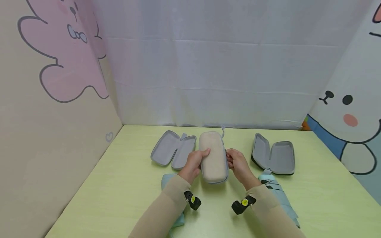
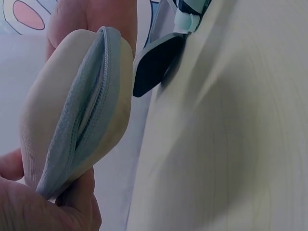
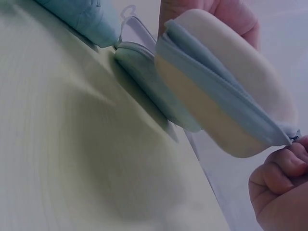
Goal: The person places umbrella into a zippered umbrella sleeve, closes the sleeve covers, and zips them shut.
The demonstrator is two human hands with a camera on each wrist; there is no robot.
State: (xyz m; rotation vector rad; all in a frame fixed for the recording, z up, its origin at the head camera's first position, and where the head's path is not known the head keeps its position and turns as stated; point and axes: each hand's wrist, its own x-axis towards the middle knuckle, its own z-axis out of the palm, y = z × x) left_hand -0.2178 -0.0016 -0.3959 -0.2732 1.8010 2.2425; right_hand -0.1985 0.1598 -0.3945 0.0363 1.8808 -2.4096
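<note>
The tabletop (image 1: 125, 178) has its left edge against the left wall (image 1: 59, 138), which bears a pink cartoon figure. A broad stretch of pale green surface runs from there to the left grey case. The back edge meets a white curtain (image 1: 214, 76); on the right, another strip of surface reaches the right wall (image 1: 363, 188), with its white cartoon animal.

The left grey case (image 1: 165, 148) lies spread open, inner side up, just beside the left hand. Nearer the person, a left teal bundle (image 1: 168, 178) is partly hidden under the left sleeve (image 1: 163, 211). The right sleeve (image 1: 268, 205) overlaps a right teal bundle (image 1: 282, 195) with dark markings, whose top end lies near the strap of the right grey case (image 1: 282, 157), also spread open.

The cream case (image 1: 213, 157) is raised above the tabletop between the two grey cases, closer to the left one. The left hand (image 1: 193, 163) has a firm grip on its left side, thumb across the front face. The right hand (image 1: 239, 165) has a narrow grip, fingers curled and pinching the small dark zipper pull (image 3: 295, 137) at the case's right edge.
</note>
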